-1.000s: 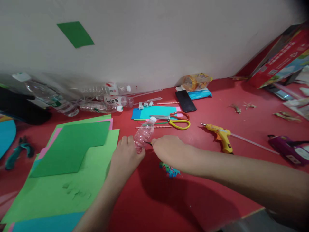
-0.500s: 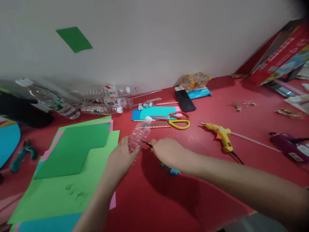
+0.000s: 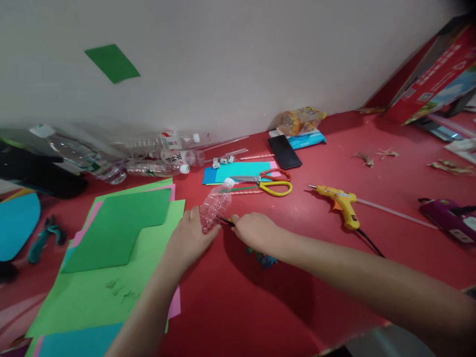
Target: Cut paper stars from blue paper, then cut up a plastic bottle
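A clear plastic bottle with a white cap (image 3: pixel 216 204) lies tilted on the red table, its cap pointing away from me. My left hand (image 3: pixel 191 235) is closed round its lower end. In my right hand (image 3: pixel 257 230) is a small tool with a thin dark tip (image 3: pixel 226 221); the tip meets the bottle's right side, and the grip is mostly hidden by my fingers. Scissors with red and yellow handles (image 3: pixel 275 187) lie just beyond the bottle, over blue sheets (image 3: pixel 243 171). Beneath my right wrist a small blue-green item (image 3: pixel 265 260) is partly covered.
Green sheets (image 3: pixel 122 223) and teal pliers (image 3: pixel 44 240) lie left. Several bottles (image 3: pixel 152 167) rest along the wall. A phone (image 3: pixel 284 151) and an orange-labelled bottle (image 3: pixel 301 121) are behind. To the right are a yellow glue gun (image 3: pixel 344 206), its cord, and a purple device (image 3: pixel 448 218).
The view has shifted slightly. My left hand's thumb has moved a little outward along the bottle's lower end, while my right hand keeps the tool tip at its side.
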A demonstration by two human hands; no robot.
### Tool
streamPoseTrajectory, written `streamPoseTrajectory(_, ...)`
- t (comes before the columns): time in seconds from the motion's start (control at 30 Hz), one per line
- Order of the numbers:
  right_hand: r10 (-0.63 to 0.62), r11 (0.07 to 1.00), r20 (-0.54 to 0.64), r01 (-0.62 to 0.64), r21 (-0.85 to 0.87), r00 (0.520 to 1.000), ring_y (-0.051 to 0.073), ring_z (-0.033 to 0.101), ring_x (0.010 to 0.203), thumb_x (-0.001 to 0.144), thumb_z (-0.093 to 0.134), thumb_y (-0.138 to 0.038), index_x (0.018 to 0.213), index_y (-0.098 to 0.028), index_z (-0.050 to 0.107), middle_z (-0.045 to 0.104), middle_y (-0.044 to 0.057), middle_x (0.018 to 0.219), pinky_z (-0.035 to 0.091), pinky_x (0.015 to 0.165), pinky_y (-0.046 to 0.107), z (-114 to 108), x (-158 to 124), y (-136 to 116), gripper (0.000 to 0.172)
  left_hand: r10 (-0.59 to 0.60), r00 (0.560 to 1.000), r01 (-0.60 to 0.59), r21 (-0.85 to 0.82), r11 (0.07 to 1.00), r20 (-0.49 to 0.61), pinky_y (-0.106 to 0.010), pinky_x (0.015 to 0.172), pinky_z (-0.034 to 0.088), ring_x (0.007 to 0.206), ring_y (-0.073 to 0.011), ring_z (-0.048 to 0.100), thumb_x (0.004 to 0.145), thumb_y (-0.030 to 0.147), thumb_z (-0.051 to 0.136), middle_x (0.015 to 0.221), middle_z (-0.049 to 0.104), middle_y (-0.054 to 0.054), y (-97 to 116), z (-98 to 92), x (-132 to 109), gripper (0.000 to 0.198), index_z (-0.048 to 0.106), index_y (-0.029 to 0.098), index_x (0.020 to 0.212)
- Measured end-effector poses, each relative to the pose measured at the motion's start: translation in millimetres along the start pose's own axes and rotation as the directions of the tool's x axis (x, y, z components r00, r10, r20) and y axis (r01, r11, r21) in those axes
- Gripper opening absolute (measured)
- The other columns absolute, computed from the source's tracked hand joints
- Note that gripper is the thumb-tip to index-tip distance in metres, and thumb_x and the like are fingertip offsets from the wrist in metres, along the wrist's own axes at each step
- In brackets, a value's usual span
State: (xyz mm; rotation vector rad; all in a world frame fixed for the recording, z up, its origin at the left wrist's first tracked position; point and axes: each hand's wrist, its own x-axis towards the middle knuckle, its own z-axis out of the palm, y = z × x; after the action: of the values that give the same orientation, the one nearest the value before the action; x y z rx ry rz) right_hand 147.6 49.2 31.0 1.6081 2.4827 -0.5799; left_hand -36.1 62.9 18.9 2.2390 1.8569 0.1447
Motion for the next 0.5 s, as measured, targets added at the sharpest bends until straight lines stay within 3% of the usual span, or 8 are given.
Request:
streamPoseTrajectory(0.13,-0.026,0.999,0.021,0.026,-0.020,0.999,0.030,0.070,0.089,0.086,0.048,-0.001,0.106,-0.009,0.065,0.074,0.015,0.092,0.050,0.065,0.034,-24,-11,-5,0.027,-0.069,0.997,0.069,-0.006,0.998,-0.028,-0.046,0.094,0.043,0.117,-0.0361,0.053,0.073,0.046,0.064,0.124,0.055,-0.021,7,-3.0,-6,0.070,0.040,0.011,0.128)
streamPoseTrajectory(0.2,-0.026,0.999,0.029,0.027,-0.031,0.999,0.031,0.070,0.090,0.085,0.048,0.002,0.105,-0.008,0.066,0.073,0.016,0.097,0.049,0.065,0.034,-38,-19,-6,0.029,-0.133,0.991,0.133,-0.125,0.983,0.010,-0.044,0.089,0.045,0.109,-0.0339,0.058,0.074,0.050,0.062,0.119,0.058,-0.018,9,-4.1,-7,0.067,0.041,0.013,0.125)
streamPoseTrajectory(0.3,-0.030,0.999,0.058,0.032,-0.034,0.998,0.030,0.070,0.087,0.086,0.047,0.002,0.099,-0.008,0.068,0.073,0.016,0.096,0.049,0.064,0.034,-52,-25,-6,0.028,-0.139,0.988,0.152,-0.228,0.962,0.073,-0.043,0.085,0.046,0.101,-0.0318,0.062,0.073,0.055,0.061,0.110,0.061,-0.015,7,-4.8,-5,0.060,0.045,0.015,0.115)
streamPoseTrajectory(0.4,-0.035,0.999,0.074,0.037,-0.024,0.997,0.028,0.070,0.084,0.086,0.047,0.002,0.099,-0.008,0.068,0.073,0.016,0.095,0.048,0.063,0.032,-52,-24,-4,0.027,-0.149,0.984,0.174,-0.322,0.931,0.100,-0.041,0.083,0.047,0.096,-0.0290,0.063,0.070,0.057,0.063,0.104,0.062,-0.012,-1,-4.0,-2,0.057,0.046,0.017,0.107)
streamPoseTrajectory(0.5,-0.042,0.999,0.043,0.043,-0.004,0.998,0.027,0.069,0.084,0.090,0.046,-0.002,0.105,-0.009,0.066,0.073,0.015,0.095,0.046,0.063,0.031,-37,-16,0,0.026,-0.141,0.980,0.185,-0.390,0.902,0.139,-0.039,0.080,0.048,0.091,-0.0270,0.063,0.068,0.060,0.065,0.099,0.062,-0.008,-11,-1.6,3,0.056,0.046,0.020,0.103)
